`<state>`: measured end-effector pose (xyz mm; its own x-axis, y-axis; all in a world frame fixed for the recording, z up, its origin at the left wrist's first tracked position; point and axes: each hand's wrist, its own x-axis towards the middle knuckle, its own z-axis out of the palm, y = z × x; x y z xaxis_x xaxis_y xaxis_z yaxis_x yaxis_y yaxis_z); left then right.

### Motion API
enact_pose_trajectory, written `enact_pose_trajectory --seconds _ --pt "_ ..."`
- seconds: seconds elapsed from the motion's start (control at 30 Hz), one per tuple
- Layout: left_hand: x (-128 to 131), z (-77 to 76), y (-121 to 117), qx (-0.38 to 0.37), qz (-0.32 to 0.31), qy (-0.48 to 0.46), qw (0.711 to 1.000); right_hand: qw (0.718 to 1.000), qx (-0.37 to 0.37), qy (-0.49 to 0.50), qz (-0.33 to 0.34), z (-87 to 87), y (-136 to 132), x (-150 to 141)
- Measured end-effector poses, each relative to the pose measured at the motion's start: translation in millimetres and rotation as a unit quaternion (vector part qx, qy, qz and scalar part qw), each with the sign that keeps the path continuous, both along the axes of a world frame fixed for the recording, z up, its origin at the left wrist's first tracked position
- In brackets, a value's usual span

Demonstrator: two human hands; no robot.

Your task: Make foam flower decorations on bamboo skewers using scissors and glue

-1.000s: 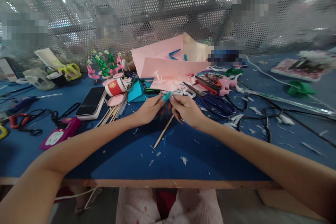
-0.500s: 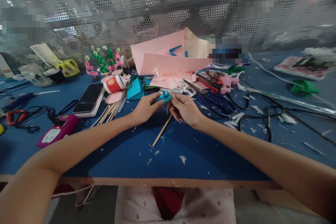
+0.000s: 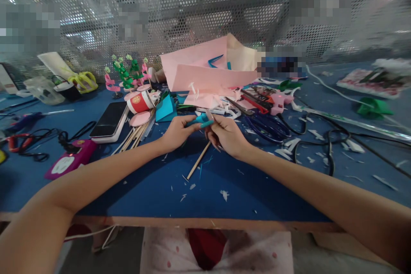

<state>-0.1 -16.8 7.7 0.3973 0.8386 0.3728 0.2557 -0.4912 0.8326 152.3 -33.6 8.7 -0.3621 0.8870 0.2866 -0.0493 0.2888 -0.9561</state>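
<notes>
Both my hands meet above the blue table (image 3: pixel 154 199), near its middle. Between my fingertips is a small curled strip of blue paper (image 3: pixel 203 119). My left hand (image 3: pixel 180 133) pinches it from the left. My right hand (image 3: pixel 229 136) is closed at the strip's right end, its fingers bent and partly hidden. Below the hands a thin wooden stick (image 3: pixel 198 162) slants down to the left; its upper end is hidden by my right hand. Close behind my left hand lies a folded piece of blue paper (image 3: pixel 165 108).
Dark-blue-handled scissors (image 3: pixel 268 127) and a pink glue gun (image 3: pixel 281 102) lie right of my hands. Left are a red paper cup (image 3: pixel 140 102), wooden sticks (image 3: pixel 136 136), a phone (image 3: pixel 109 119) and a purple device (image 3: pixel 70 160). Large pink paper (image 3: pixel 195 62) stands behind; paper scraps (image 3: pixel 224 195) are scattered about.
The blue paper strip has turned between my fingertips, its curl showing more at half a second ago. My right fingers have shifted slightly over its end. The view has tilted a little.
</notes>
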Motion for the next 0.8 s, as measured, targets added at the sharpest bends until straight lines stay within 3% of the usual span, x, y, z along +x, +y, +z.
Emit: enact_pose_trajectory --seconds 0.27,0.53,0.8 --pt "0.1 3.2 -3.0 0.001 0.012 -0.008 1.000 0.999 -0.029 -0.023 0.014 2.9 -1.6 0.6" --pt "-1.4 3.3 -4.5 0.025 -0.022 0.006 0.999 0.996 0.029 -0.082 0.017 5.0 -2.0 2.6" --pt "-2.0 -0.4 -4.6 -0.017 -0.042 0.001 0.999 0.995 0.046 -0.094 0.002 4.9 -2.0 4.0"
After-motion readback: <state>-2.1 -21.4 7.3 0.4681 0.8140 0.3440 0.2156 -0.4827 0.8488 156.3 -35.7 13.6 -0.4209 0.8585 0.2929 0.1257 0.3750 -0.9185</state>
